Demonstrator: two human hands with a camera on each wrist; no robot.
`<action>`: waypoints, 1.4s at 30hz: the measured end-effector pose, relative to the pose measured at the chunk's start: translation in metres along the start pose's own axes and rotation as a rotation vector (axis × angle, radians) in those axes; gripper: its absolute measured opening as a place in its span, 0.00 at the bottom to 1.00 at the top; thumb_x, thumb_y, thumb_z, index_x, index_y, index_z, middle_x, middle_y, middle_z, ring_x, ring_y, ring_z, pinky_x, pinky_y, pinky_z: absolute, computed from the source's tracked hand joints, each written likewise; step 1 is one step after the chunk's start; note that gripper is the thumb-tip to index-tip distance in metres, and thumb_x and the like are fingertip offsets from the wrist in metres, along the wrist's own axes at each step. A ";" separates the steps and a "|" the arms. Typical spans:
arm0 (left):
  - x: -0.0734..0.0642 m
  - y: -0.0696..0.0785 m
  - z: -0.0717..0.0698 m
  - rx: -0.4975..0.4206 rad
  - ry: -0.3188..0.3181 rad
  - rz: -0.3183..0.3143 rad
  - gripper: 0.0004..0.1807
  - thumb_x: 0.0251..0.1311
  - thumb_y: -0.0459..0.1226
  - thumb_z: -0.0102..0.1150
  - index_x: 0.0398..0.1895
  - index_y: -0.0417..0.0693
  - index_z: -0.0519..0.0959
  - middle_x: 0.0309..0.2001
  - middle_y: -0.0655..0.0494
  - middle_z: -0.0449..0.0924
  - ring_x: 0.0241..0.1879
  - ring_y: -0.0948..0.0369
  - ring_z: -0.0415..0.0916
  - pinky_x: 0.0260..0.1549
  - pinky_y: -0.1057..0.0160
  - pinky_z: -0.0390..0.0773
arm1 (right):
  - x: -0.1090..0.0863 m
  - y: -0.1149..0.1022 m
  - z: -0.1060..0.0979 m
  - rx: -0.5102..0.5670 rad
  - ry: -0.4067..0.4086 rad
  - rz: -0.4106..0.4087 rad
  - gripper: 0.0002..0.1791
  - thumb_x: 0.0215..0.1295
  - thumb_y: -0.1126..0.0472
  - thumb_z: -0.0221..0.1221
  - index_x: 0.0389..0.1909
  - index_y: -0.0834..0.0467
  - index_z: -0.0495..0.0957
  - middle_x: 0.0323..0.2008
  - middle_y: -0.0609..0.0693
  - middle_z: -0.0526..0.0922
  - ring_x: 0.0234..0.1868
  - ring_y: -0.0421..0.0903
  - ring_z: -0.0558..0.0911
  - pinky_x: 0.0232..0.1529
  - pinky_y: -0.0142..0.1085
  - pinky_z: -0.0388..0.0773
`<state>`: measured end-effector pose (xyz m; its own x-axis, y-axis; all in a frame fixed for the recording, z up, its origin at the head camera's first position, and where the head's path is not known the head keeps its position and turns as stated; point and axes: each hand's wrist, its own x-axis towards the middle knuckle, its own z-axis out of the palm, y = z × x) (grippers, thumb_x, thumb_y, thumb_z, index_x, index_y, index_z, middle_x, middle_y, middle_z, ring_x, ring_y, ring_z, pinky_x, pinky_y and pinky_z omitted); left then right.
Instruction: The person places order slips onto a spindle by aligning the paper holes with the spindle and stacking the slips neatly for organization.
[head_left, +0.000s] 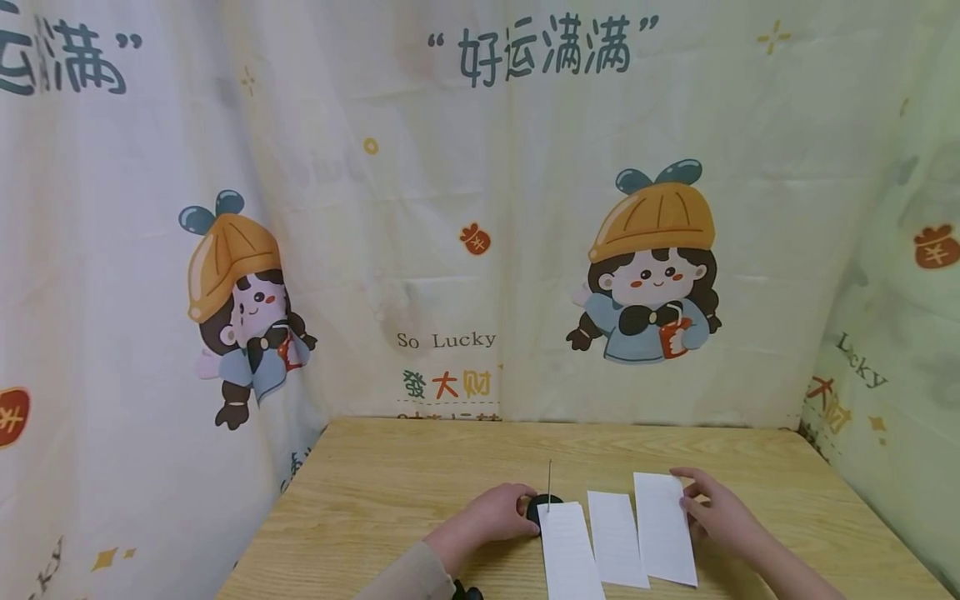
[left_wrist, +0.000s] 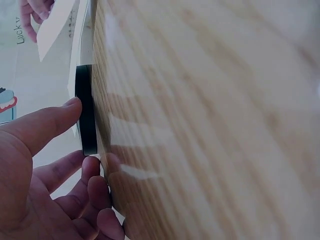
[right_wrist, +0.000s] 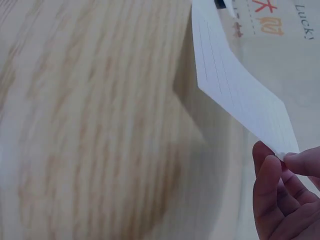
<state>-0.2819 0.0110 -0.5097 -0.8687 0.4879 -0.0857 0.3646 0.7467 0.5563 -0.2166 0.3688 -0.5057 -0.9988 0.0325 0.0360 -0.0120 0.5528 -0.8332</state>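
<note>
In the head view my left hand [head_left: 501,512] holds the round black base [head_left: 534,507] of a paper spike, whose thin upright metal rod [head_left: 550,479] points up. Thumb and forefinger lie against the disc-shaped base [left_wrist: 86,112] in the left wrist view. A white paper slip [head_left: 572,554] overlaps the base at its top edge by the rod; whether the rod pierces it I cannot tell. My right hand [head_left: 712,504] pinches the right edge of another lined slip [head_left: 663,529], lifted off the table in the right wrist view. Between these two lies a third slip [head_left: 617,537].
Everything lies on a wooden table [head_left: 375,492]. A printed curtain [head_left: 420,275] hangs behind it and at both sides. Part of a black object [head_left: 467,592] shows at the bottom edge, near the left sleeve [head_left: 416,575].
</note>
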 end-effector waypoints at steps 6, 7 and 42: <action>-0.001 0.001 0.000 -0.002 0.005 0.013 0.28 0.52 0.44 0.74 0.57 0.47 0.79 0.27 0.61 0.71 0.28 0.63 0.67 0.33 0.61 0.66 | 0.001 -0.006 -0.002 -0.002 0.000 -0.015 0.25 0.71 0.72 0.52 0.68 0.65 0.62 0.39 0.57 0.74 0.28 0.48 0.77 0.22 0.39 0.75; -0.001 0.002 -0.001 -0.003 0.005 0.014 0.29 0.51 0.44 0.74 0.57 0.46 0.78 0.26 0.61 0.71 0.28 0.63 0.67 0.32 0.61 0.66 | 0.000 -0.007 -0.002 -0.003 0.001 -0.015 0.26 0.71 0.72 0.52 0.68 0.65 0.62 0.39 0.57 0.74 0.29 0.48 0.77 0.22 0.39 0.76; -0.012 0.001 -0.014 -0.239 0.102 0.035 0.23 0.66 0.48 0.61 0.62 0.51 0.76 0.34 0.65 0.73 0.30 0.62 0.71 0.26 0.60 0.72 | 0.009 -0.047 0.024 0.146 -0.066 -0.126 0.26 0.70 0.70 0.55 0.68 0.64 0.64 0.40 0.59 0.73 0.27 0.48 0.77 0.24 0.39 0.77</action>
<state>-0.2759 -0.0003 -0.4962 -0.8905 0.4547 0.0141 0.3163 0.5965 0.7377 -0.2260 0.3233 -0.4798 -0.9899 -0.0867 0.1123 -0.1386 0.4221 -0.8959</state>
